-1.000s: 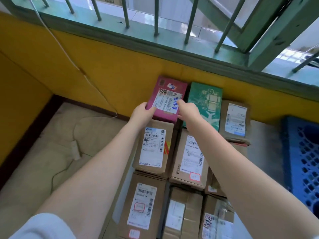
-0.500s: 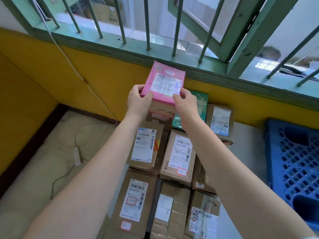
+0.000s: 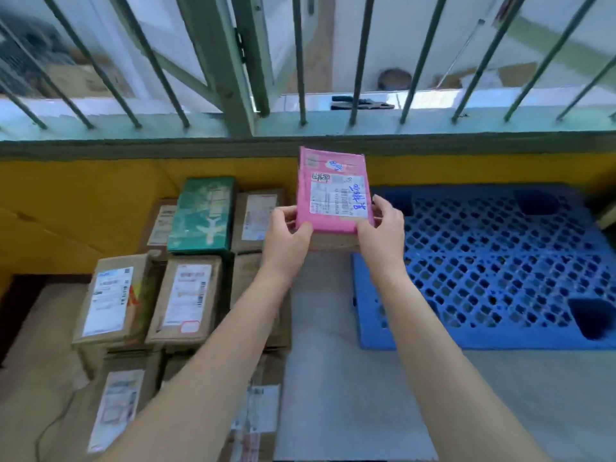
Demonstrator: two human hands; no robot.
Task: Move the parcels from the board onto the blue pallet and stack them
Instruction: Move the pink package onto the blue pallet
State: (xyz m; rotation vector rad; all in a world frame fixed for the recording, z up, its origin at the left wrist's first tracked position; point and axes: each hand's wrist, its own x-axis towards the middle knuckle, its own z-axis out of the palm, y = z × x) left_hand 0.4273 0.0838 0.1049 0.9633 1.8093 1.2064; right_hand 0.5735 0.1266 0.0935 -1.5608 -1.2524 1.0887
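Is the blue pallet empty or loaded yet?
Empty: the blue pallet shows only bare grid. The pink parcel is held by left hand and right hand.

left hand point(image 3: 289, 235), right hand point(image 3: 383, 232), both gripping, raised

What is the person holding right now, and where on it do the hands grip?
The pink parcel, held in the air by both hands: left hand and right hand each grip a near bottom corner.

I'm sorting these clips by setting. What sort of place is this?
Probably a small parcel sorting or storage room. Labelled cardboard parcels lie packed together on the floor, a blue pallet sits beside them, and both hands hold a pink parcel under a barred window.
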